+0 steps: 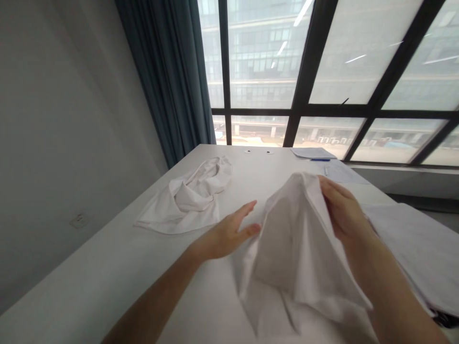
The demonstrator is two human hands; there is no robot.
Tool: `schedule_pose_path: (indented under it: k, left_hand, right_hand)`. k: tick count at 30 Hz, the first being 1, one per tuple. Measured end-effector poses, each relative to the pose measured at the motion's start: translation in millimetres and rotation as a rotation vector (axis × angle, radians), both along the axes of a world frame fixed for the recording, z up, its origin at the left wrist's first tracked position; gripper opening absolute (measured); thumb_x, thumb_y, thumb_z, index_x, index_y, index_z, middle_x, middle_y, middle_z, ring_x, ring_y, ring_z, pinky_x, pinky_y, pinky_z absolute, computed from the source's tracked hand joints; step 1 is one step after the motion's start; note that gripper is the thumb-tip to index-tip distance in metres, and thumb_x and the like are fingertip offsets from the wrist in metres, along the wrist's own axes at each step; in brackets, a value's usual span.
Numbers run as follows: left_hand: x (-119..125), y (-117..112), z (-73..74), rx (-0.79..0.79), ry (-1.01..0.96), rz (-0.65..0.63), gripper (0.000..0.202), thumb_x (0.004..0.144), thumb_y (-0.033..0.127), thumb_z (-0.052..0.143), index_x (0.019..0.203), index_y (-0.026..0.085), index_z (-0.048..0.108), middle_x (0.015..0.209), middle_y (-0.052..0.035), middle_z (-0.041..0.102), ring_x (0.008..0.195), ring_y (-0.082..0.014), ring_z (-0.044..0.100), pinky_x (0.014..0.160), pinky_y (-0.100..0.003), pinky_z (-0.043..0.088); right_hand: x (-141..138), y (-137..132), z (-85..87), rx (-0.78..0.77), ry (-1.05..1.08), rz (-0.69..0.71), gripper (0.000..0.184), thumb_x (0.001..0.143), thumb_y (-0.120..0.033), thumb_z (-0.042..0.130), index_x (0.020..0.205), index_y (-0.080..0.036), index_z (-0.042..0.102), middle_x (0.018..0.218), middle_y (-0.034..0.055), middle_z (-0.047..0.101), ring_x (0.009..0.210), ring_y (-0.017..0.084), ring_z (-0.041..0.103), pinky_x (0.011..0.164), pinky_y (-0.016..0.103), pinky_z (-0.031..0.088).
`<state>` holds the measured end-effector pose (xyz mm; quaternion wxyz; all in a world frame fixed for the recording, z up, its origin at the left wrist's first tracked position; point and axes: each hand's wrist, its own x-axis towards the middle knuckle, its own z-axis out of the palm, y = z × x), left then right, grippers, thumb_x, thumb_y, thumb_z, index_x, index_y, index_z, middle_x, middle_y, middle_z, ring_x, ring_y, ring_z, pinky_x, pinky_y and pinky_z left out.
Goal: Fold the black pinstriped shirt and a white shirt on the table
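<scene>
White cloth (287, 258) over the worktop (107, 282), its peak pinched in the fingers (332, 188) of the right hand (346, 210), looks light and limp, best gripped by edges, while the left hand (218, 236) hangs beside it, thumb and fingers parted.

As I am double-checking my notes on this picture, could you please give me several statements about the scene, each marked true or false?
1. The right hand holds up a white cloth. True.
2. A crumpled cloth lies on the table. True.
3. The left hand grips the crumpled cloth. False: the left hand is open, its fingers beside the white cloth; whether they touch it is hard to tell.
4. The curtain is bright red. False: the curtain is dark blue.
5. A thin blue pen-like item lies by some papers toward the window side. True.
</scene>
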<state>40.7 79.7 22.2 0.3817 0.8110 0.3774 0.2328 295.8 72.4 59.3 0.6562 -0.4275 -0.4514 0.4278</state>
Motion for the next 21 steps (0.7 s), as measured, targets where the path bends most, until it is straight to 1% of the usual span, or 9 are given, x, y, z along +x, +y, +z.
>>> schedule_pose_path:
  k: [2,5,7,10,14,15,17,19,21]
  left_hand:
    - [22,-13,12.4,0.008,-0.061,-0.008,0.072,0.091,0.051,0.052,0.151,0.021,0.027,0.152,-0.0119,0.040,0.135,-0.0284,0.045,0.109,-0.040,0.038]
    - [26,-15,11.3,0.093,0.025,0.077,0.072,0.082,0.030,0.062,0.147,0.022,0.033,0.138,-0.0114,0.055,0.122,-0.0290,0.056,0.100,-0.038,0.044]
    - [14,-2,1.2,0.095,0.164,0.151,0.064,0.075,0.017,0.058,0.138,0.022,0.046,0.123,-0.0094,0.065,0.107,-0.0267,0.064,0.089,-0.033,0.047]
    - [-14,28,-15.5,0.032,0.355,0.270,0.040,0.070,0.011,0.053,0.108,0.020,0.065,0.095,-0.0058,0.072,0.085,-0.0229,0.067,0.072,-0.027,0.046]
    - [-47,61,-25.9,-0.051,0.417,0.361,0.018,0.067,0.014,0.055,0.079,0.017,0.068,0.075,-0.0019,0.069,0.074,-0.0204,0.063,0.063,-0.024,0.039]
    - [-53,65,-26.5,-0.070,0.400,0.371,0.015,0.067,0.017,0.056,0.075,0.017,0.068,0.071,-0.0008,0.067,0.072,-0.0201,0.062,0.061,-0.023,0.037]
    - [-61,70,-25.7,-0.085,0.341,0.389,0.013,0.067,0.024,0.059,0.071,0.017,0.069,0.065,0.0009,0.063,0.068,-0.0195,0.058,0.058,-0.023,0.034]
    - [-67,71,-23.4,-0.099,0.288,0.380,0.018,0.066,0.033,0.064,0.068,0.016,0.069,0.060,0.0022,0.059,0.064,-0.0180,0.054,0.056,-0.022,0.032]
    - [-69,71,-21.0,-0.130,0.232,0.325,0.026,0.066,0.041,0.067,0.066,0.015,0.067,0.057,0.0035,0.054,0.059,-0.0153,0.048,0.054,-0.022,0.028]
  right_hand:
    - [-29,0,-4.0,-0.066,0.078,0.135,0.030,0.064,-0.046,0.078,0.074,-0.022,0.064,0.064,-0.0015,0.060,0.058,0.015,0.055,0.054,0.027,0.047]
    - [-47,3,-15.1,-0.152,0.148,0.233,0.032,0.066,-0.047,0.077,0.074,-0.021,0.061,0.062,-0.0023,0.058,0.058,0.015,0.054,0.054,0.026,0.045]
    - [-46,7,-19.9,-0.179,0.149,0.193,0.033,0.066,-0.047,0.077,0.075,-0.021,0.060,0.061,-0.0035,0.055,0.057,0.013,0.051,0.052,0.025,0.043]
    - [-35,12,-18.2,-0.193,0.101,0.153,0.034,0.067,-0.047,0.077,0.074,-0.020,0.057,0.059,-0.0055,0.048,0.051,0.009,0.042,0.046,0.022,0.035]
    - [-19,19,-11.1,-0.098,0.018,0.219,0.038,0.073,-0.048,0.072,0.069,-0.022,0.046,0.056,-0.0087,0.029,0.045,0.007,0.025,0.040,0.021,0.018]
    - [-14,22,-12.1,-0.062,-0.042,0.208,0.037,0.075,-0.049,0.070,0.070,-0.022,0.045,0.056,-0.0086,0.027,0.046,0.008,0.026,0.041,0.021,0.018]
    - [-5,33,-20.2,0.014,-0.250,0.105,0.033,0.080,-0.050,0.064,0.072,-0.022,0.048,0.057,-0.0072,0.033,0.049,0.009,0.033,0.045,0.022,0.025]
    - [5,48,-35.0,0.075,-0.490,-0.067,0.028,0.084,-0.048,0.058,0.076,-0.022,0.052,0.057,-0.0050,0.042,0.052,0.011,0.041,0.049,0.024,0.031]
    - [16,62,-52.3,0.075,-0.685,-0.234,0.023,0.086,-0.044,0.052,0.079,-0.022,0.054,0.059,-0.0026,0.050,0.053,0.013,0.045,0.052,0.026,0.035]
